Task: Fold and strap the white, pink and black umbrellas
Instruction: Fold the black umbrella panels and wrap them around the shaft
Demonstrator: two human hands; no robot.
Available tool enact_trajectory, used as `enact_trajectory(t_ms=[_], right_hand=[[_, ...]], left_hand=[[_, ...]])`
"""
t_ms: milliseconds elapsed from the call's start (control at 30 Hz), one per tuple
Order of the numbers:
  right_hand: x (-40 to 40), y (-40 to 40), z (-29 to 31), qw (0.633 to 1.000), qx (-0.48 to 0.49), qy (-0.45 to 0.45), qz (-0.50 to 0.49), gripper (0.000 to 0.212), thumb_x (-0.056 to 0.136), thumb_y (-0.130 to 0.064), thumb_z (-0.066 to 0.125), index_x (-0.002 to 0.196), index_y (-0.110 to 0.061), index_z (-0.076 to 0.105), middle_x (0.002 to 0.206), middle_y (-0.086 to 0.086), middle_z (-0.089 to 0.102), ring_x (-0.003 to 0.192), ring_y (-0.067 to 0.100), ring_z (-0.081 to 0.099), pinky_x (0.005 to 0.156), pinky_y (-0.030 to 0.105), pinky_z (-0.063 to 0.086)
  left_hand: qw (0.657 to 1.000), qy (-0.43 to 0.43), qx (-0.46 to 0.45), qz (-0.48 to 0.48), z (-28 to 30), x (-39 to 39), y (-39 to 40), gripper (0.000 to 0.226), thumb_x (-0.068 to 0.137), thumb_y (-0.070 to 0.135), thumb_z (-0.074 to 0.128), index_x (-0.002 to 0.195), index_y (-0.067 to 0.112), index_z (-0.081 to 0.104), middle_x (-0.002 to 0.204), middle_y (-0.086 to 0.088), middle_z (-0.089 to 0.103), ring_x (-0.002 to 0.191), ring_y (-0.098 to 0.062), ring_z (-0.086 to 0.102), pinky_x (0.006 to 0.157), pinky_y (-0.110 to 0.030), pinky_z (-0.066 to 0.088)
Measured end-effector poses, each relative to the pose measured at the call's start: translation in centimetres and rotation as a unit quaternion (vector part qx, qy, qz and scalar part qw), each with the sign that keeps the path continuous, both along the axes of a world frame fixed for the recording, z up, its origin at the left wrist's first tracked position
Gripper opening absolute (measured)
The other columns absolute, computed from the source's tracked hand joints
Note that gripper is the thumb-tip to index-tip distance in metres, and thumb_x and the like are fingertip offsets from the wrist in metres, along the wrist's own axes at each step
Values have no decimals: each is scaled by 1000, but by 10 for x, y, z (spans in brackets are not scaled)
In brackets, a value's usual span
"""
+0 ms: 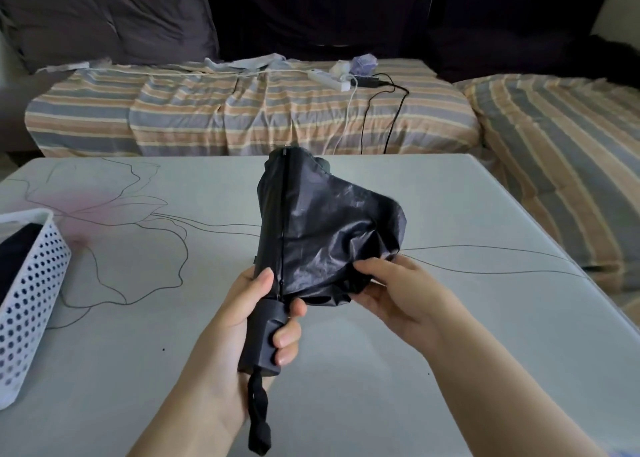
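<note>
My left hand (pixel 256 321) grips the black umbrella (pixel 311 228) by its handle; my right hand (pixel 391 293) pinches 1 loose canopy fold. If I wrap unevenly, the fabric could bunch.

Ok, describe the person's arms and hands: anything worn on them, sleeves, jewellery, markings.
Both hands, the left hand and the right hand, are bare: no gloves, rings, or watch show. Both forearms are uncovered right to the frame's bottom edge, with no sleeve in view. The fingernails are short and look unpainted.
</note>
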State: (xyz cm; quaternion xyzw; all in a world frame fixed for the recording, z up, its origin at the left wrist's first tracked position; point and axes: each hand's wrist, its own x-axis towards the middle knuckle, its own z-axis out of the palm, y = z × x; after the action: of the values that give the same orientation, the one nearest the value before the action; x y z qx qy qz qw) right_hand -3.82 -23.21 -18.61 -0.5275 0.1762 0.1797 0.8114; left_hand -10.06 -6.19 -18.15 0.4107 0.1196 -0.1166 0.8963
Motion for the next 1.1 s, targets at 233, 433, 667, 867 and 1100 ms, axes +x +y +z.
enact_trajectory(t_ms=[233,433,667,867,1100], right_hand=[[4,-6,11,971,196,-135,-25,23,85,-15,53,89,-8,74,91,9,74,80,17,71,76,29,59],[1,-8,24,961,242,-132,-4,40,89,-32,45,79,-15,80,96,5,75,85,15,73,68,27,59],[2,-22,7,985,-67,-130,-94,32,98,-21,52,130,-25,49,121,4,64,107,17,64,98,34,48],[-10,-4,5,921,-269,-280,30,53,89,-4,60,119,-47,54,116,-11,61,92,6,65,71,14,48],[0,-14,8,851,-422,-300,-88,30,86,-7,55,100,-33,62,98,-13,55,65,6,52,59,15,38]], left_hand=[[999,39,19,33,-7,7,-1,22,75,27,56,91,15,45,67,-17,62,33,-14,38,30,-19,33],[997,22,70,27,-7,12,-5,22,71,28,55,87,14,52,64,-16,61,32,-15,38,29,-21,32],[997,13,65,50,-8,13,-6,24,71,27,54,88,12,45,56,-10,53,32,-16,38,30,-20,32],[995,-3,70,67,-12,19,-6,30,81,23,51,108,12,46,57,-12,50,31,-17,39,31,-20,34],[987,-28,131,84,-13,3,-17,11,94,18,48,105,16,51,61,-13,54,37,-19,41,34,-23,35]])
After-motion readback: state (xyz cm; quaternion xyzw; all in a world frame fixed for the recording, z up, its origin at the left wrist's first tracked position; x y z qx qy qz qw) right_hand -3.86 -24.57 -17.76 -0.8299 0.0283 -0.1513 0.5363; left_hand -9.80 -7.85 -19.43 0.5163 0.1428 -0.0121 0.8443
